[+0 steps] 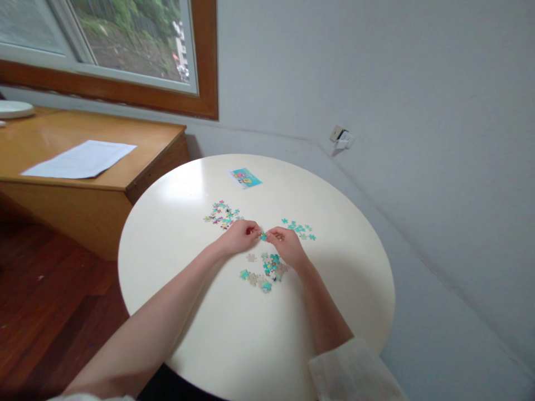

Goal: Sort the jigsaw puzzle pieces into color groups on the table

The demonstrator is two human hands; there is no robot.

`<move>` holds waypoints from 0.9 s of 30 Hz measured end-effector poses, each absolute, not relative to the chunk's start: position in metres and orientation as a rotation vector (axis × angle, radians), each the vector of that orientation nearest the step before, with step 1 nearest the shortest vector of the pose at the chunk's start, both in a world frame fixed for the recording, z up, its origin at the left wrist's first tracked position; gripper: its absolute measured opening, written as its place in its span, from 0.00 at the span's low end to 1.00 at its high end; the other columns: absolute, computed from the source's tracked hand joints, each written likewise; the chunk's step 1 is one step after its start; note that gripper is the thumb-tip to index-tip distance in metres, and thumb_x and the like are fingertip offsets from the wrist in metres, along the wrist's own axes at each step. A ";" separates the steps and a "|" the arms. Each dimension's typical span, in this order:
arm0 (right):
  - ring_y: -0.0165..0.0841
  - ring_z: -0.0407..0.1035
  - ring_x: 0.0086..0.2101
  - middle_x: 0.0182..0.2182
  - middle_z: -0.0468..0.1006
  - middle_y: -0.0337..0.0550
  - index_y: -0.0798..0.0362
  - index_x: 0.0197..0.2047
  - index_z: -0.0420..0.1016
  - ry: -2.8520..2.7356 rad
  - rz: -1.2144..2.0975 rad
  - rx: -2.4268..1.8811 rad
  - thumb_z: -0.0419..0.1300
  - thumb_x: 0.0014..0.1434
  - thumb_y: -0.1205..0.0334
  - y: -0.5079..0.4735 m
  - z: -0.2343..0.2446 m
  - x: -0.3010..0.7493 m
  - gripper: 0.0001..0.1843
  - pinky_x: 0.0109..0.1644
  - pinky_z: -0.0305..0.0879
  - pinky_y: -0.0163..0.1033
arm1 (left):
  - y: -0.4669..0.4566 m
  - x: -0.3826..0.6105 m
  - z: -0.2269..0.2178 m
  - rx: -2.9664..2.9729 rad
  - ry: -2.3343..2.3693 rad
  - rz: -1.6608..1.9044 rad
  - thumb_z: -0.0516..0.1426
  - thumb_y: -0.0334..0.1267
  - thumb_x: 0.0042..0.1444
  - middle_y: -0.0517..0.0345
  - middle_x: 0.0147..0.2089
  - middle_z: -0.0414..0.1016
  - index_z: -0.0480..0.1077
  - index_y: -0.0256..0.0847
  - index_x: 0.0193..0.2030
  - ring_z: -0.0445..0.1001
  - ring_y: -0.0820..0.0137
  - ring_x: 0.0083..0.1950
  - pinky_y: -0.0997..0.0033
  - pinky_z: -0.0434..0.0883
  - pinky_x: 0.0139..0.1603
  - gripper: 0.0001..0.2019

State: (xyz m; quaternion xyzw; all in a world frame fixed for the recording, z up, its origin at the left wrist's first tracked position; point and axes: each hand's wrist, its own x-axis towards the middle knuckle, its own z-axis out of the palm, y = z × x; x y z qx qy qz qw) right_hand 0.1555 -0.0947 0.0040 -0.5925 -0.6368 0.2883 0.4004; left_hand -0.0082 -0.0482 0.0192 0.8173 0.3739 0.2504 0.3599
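My left hand [241, 235] and my right hand [285, 245] meet near the middle of a round cream table [188, 312]. Both pinch small teal jigsaw pieces [263, 236] held between their fingertips. Just below the hands lies a loose cluster of teal and beige pieces [265, 272]. A colourful group of pieces [221, 214] lies beyond the left hand. A short teal row of pieces [298, 228] lies beyond the right hand. A small picture card [246, 178] rests at the table's far side.
A wooden desk [83, 189] with a white sheet of paper [81, 159] stands to the left under a window [125, 44]. Grey walls close the corner behind and to the right, with a wall socket [341, 136]. Dark wooden floor [45, 301] lies to the left.
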 end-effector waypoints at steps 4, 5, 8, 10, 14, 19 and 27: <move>0.32 0.72 0.28 0.24 0.78 0.41 0.54 0.27 0.73 -1.605 0.756 -1.488 0.55 0.53 0.61 -0.094 0.003 0.156 0.09 0.34 0.66 0.36 | -0.047 -0.008 0.018 2.104 0.958 0.643 0.50 0.38 0.51 0.60 0.22 0.68 0.70 0.34 0.25 0.62 0.75 0.26 0.76 0.58 0.27 0.12; 0.32 0.72 0.28 0.24 0.78 0.41 0.54 0.28 0.73 -1.604 0.758 -1.483 0.55 0.53 0.60 -0.094 0.002 0.156 0.09 0.34 0.66 0.36 | -0.047 -0.008 0.018 2.105 0.959 0.641 0.50 0.38 0.51 0.60 0.22 0.68 0.71 0.34 0.26 0.62 0.75 0.26 0.76 0.58 0.27 0.12; 0.32 0.72 0.28 0.25 0.79 0.41 0.53 0.28 0.74 -1.603 0.755 -1.475 0.55 0.53 0.60 -0.094 0.002 0.156 0.08 0.34 0.66 0.36 | -0.047 -0.008 0.017 2.113 0.975 0.641 0.50 0.38 0.52 0.60 0.22 0.69 0.71 0.34 0.26 0.62 0.75 0.26 0.75 0.58 0.28 0.12; 0.32 0.72 0.28 0.25 0.78 0.41 0.53 0.27 0.73 -1.598 0.754 -1.480 0.56 0.52 0.60 -0.094 0.002 0.156 0.08 0.34 0.66 0.36 | -0.048 -0.008 0.018 2.109 0.976 0.643 0.50 0.38 0.52 0.59 0.23 0.69 0.71 0.34 0.26 0.62 0.75 0.26 0.75 0.58 0.28 0.12; 0.32 0.72 0.28 0.24 0.78 0.42 0.54 0.28 0.73 -1.602 0.750 -1.492 0.55 0.52 0.60 -0.095 0.004 0.155 0.08 0.35 0.66 0.36 | -0.049 -0.008 0.019 2.089 0.950 0.648 0.51 0.38 0.51 0.58 0.24 0.71 0.72 0.34 0.28 0.63 0.75 0.26 0.75 0.59 0.28 0.12; 0.32 0.71 0.28 0.25 0.78 0.42 0.54 0.28 0.73 -1.601 0.729 -1.485 0.55 0.53 0.60 -0.095 0.006 0.154 0.09 0.35 0.66 0.36 | -0.047 -0.009 0.018 2.128 0.947 0.666 0.51 0.37 0.51 0.58 0.25 0.72 0.73 0.35 0.29 0.64 0.74 0.27 0.75 0.60 0.30 0.11; 0.33 0.72 0.28 0.25 0.78 0.43 0.54 0.29 0.74 -1.576 0.710 -1.488 0.54 0.53 0.60 -0.095 0.007 0.153 0.09 0.35 0.66 0.36 | -0.038 -0.014 0.021 2.129 1.191 0.782 0.52 0.36 0.52 0.56 0.28 0.74 0.73 0.36 0.28 0.67 0.72 0.29 0.73 0.61 0.33 0.10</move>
